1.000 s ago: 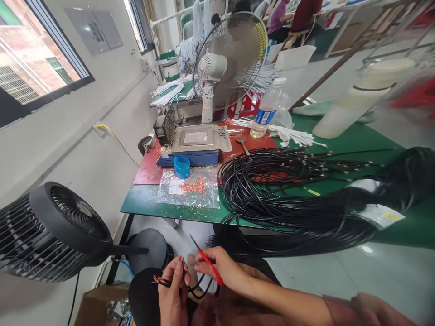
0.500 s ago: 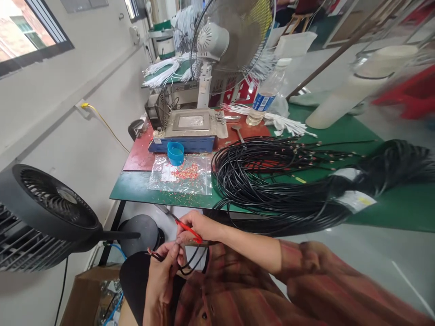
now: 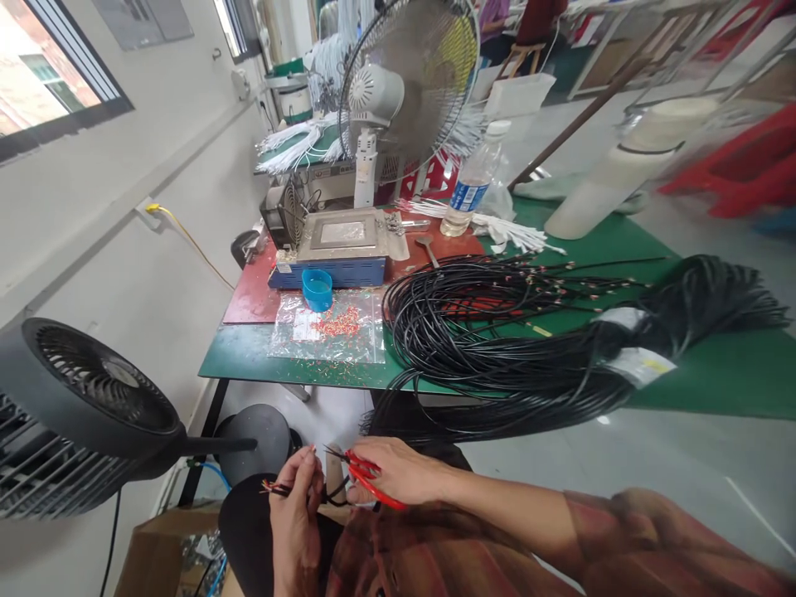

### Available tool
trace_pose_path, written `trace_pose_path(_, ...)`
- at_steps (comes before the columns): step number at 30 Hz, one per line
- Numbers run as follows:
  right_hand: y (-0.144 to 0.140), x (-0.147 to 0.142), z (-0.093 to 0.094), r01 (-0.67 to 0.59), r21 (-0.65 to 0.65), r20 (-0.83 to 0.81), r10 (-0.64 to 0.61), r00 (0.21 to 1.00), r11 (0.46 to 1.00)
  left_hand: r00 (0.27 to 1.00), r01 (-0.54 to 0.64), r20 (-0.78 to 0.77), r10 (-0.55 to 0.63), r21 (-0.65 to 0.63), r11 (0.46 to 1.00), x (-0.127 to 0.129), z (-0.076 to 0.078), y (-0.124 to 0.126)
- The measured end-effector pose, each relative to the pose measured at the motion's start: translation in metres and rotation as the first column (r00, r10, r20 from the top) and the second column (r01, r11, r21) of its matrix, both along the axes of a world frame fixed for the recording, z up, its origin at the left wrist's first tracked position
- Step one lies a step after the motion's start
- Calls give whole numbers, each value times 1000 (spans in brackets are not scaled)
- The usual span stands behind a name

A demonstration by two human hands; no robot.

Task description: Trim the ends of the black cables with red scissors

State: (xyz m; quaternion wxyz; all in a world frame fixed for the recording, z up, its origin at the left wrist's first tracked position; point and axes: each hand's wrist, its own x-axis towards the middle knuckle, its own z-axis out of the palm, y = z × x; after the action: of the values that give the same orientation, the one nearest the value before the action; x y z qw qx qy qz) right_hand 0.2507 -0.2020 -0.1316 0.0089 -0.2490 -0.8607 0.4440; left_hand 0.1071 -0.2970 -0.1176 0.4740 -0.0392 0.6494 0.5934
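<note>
My left hand (image 3: pixel 297 502) pinches the end of a black cable (image 3: pixel 281 489) whose red and yellow inner wires stick out to the left. My right hand (image 3: pixel 398 473) grips small red-handled snips (image 3: pixel 364 474), their blades pointing left toward the cable end, just right of my left fingers. Both hands are low in front of me, below the table's near edge. A big bundle of black cables (image 3: pixel 510 340) lies on the green table (image 3: pixel 261 356) and hangs over its edge above my hands.
A clear bag of red bits (image 3: pixel 332 327), a blue cup (image 3: pixel 317 290) and a metal-topped machine (image 3: pixel 339 249) sit at the table's left. A desk fan (image 3: pixel 398 91), water bottle (image 3: pixel 466 191) and white ties (image 3: pixel 497 228) stand behind. A black floor fan (image 3: pixel 93 406) is at my left.
Both hands have dropped a little in view and the snips now lie flatter, pointing left at the cable end. The camera has shifted slightly.
</note>
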Motion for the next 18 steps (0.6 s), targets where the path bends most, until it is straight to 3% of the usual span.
trace_pose_path(6,2,-3,3,-13,5,27,13,1000,1000,995,94,-45,-91,51,994,3,-2,-1)
trace_pose_path(12,6,-2,4,30,-101,34,-27,999,994,990,127,-68,-125,20,992,3,-4,2)
trace_pose_path(18,4,-3,-7,90,-23,11,-89,996,996,976,149,-157,-148,-6,989,0,-11,4)
